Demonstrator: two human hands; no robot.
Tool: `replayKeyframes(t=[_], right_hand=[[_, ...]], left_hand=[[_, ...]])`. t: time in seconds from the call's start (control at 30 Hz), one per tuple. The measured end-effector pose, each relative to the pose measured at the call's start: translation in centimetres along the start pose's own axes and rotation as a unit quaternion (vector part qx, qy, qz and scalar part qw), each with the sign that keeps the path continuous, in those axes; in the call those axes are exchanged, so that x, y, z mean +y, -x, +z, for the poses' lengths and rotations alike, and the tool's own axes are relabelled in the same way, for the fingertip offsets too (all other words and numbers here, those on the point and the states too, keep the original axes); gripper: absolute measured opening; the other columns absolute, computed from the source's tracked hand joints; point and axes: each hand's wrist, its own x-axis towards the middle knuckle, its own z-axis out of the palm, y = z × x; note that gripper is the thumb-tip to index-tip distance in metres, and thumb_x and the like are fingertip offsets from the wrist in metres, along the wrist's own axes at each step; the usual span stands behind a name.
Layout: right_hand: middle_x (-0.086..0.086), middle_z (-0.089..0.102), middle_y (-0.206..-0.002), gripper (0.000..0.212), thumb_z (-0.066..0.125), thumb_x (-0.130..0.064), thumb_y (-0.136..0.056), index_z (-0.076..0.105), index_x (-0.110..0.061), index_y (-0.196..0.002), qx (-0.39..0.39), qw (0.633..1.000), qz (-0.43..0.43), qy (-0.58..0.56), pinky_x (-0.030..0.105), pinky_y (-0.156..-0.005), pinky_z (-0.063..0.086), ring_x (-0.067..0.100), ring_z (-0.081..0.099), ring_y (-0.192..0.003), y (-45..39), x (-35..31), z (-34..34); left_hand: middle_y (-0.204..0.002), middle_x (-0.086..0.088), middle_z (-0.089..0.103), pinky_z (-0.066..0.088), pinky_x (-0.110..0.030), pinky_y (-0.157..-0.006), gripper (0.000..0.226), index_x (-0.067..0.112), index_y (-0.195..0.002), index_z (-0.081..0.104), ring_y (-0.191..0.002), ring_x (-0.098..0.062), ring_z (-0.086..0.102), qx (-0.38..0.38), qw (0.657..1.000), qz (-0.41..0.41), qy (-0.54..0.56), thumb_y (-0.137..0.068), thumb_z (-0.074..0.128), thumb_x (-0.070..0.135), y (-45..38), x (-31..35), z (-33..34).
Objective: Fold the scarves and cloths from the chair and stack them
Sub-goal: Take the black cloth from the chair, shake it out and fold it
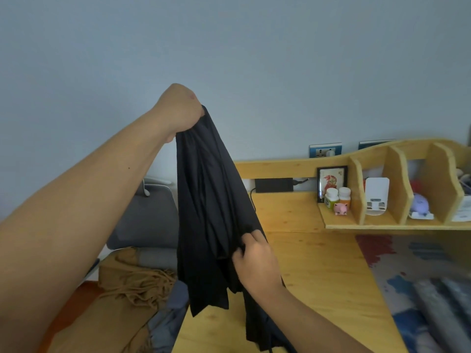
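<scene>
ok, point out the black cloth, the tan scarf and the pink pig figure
black cloth [209, 212], head view, mid drape
tan scarf [119, 281], head view, folded body
pink pig figure [341, 208], head view, its face

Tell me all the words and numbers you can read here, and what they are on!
No text here can be read.
Framed picture: a red figure; any writing is too small.
Two little bottles: labels blurred.
White device: dark mark too small to read.
White paper at the shelf's right edge: print blurred.
Black cloth: no writing shows.
</scene>
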Motion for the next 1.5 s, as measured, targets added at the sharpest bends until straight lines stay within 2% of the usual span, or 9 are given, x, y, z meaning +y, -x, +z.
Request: replayKeyframes(t=[0.33, 0.5, 0.63, 0.8, 0.93, 1.03, 1.13, 1.23, 1.5], right_hand=[[-0.008, 0.054, -0.095, 0.023, 0.061, -0.013, -0.099, 0.072, -0.01, -0.118, 0.065, 0.998, 0.023, 0.003, 0.004, -0.071, 0.037, 0.006, 0.052, -0.086, -1.8, 8.3, -7.8], [0.004, 0.056, -0.1, 0.022, 0.058, -0.005, -0.098, 0.072, -0.003, -0.116, 0.214, 0.975, -0.003, 0.06, 0.028, -0.087, 0.048, 0.016, 0.054, -0.091, -4.5, 10.5, -14.8], [0.01, 0.059, -0.099, 0.021, 0.055, -0.003, -0.099, 0.073, -0.007, -0.109, 0.281, 0.958, -0.014, 0.044, 0.016, -0.084, 0.032, 0.017, 0.052, -0.09, -8.6, 10.2, -21.7], [-0.005, 0.064, -0.08, 0.009, 0.073, -0.02, -0.091, 0.066, -0.025, -0.095, 0.076, 0.995, -0.024, 0.065, 0.03, -0.076, 0.045, 0.015, 0.058, -0.077, -8.2, 11.3, -26.7], [-0.019, 0.068, -0.076, 0.01, 0.074, -0.026, -0.09, 0.071, -0.032, -0.082, -0.196, 0.98, 0.017, 0.037, 0.017, -0.068, 0.045, 0.0, 0.062, -0.075, -3.9, 13.1, -26.1], [0.004, 0.07, -0.088, 0.007, 0.071, -0.024, -0.092, 0.074, -0.019, -0.088, -0.308, 0.943, 0.107, 0.068, 0.025, -0.072, 0.048, 0.017, 0.063, -0.082, -1.9, 16.7, -25.3], [0.004, 0.056, -0.069, 0.024, 0.071, -0.021, -0.092, 0.064, -0.006, -0.075, -0.312, 0.928, 0.19, 0.076, 0.028, -0.066, 0.04, 0.017, 0.052, -0.063, -0.2, 20.5, -25.1], [-0.005, 0.043, -0.06, 0.036, 0.07, -0.024, -0.094, 0.049, -0.014, -0.066, -0.29, 0.926, 0.226, 0.087, 0.021, -0.055, 0.032, 0.006, 0.041, -0.055, 1.2, 22.6, -24.7], [0.001, 0.051, -0.07, 0.039, 0.07, -0.037, -0.092, 0.056, -0.002, -0.081, -0.201, 0.968, 0.144, 0.032, 0.024, -0.06, 0.038, 0.008, 0.046, -0.062, 1.0, 20.7, -23.0]], left_hand=[[-0.084, -0.01, 0.052, 0.035, -0.028, -0.06, 0.006, 0.009, -0.092, 0.06, -0.078, -0.023, 0.049, 0.078, 0.996, -0.043, 0.028, -0.095, 0.056, 0.009, -1.6, -4.6, -1.8], [-0.082, -0.008, 0.057, 0.042, -0.03, -0.067, 0.013, 0.007, -0.083, 0.061, -0.078, -0.024, 0.053, 0.093, 0.993, -0.049, 0.049, -0.095, 0.061, 0.012, -2.4, -7.6, -0.8], [-0.084, -0.013, 0.057, 0.041, -0.035, -0.074, 0.022, -0.004, -0.087, 0.062, -0.082, -0.027, 0.053, 0.041, 0.998, -0.038, -0.014, -0.099, 0.063, 0.014, -2.8, -9.6, 1.0], [-0.094, -0.019, 0.065, 0.048, -0.042, -0.086, 0.019, 0.003, -0.085, 0.066, -0.094, -0.038, 0.06, 0.016, 0.995, -0.043, -0.09, -0.097, 0.067, 0.017, -1.9, -13.0, 2.9], [-0.1, -0.019, 0.067, 0.049, -0.043, -0.087, 0.018, 0.007, -0.085, 0.065, -0.096, -0.038, 0.059, 0.008, 0.989, -0.07, -0.129, -0.099, 0.063, 0.019, -0.2, -16.4, 6.3], [-0.106, -0.026, 0.068, 0.05, -0.046, -0.088, 0.016, 0.008, -0.086, 0.064, -0.102, -0.046, 0.062, 0.002, 0.983, -0.098, -0.155, -0.098, 0.061, 0.018, 1.4, -19.2, 9.5], [-0.102, -0.027, 0.068, 0.052, -0.049, -0.087, 0.016, 0.012, -0.082, 0.065, -0.099, -0.048, 0.061, -0.01, 0.978, -0.129, -0.161, -0.095, 0.057, 0.017, 3.0, -20.9, 11.9], [-0.094, -0.022, 0.065, 0.051, -0.046, -0.077, 0.017, 0.008, -0.084, 0.065, -0.088, -0.042, 0.059, -0.015, 0.976, -0.148, -0.16, -0.096, 0.055, 0.014, 4.4, -21.2, 13.8], [-0.086, -0.021, 0.062, 0.046, -0.043, -0.074, 0.022, 0.004, -0.078, 0.063, -0.08, -0.038, 0.054, -0.026, 0.978, -0.148, -0.145, -0.096, 0.056, 0.014, 5.5, -20.0, 16.2]])
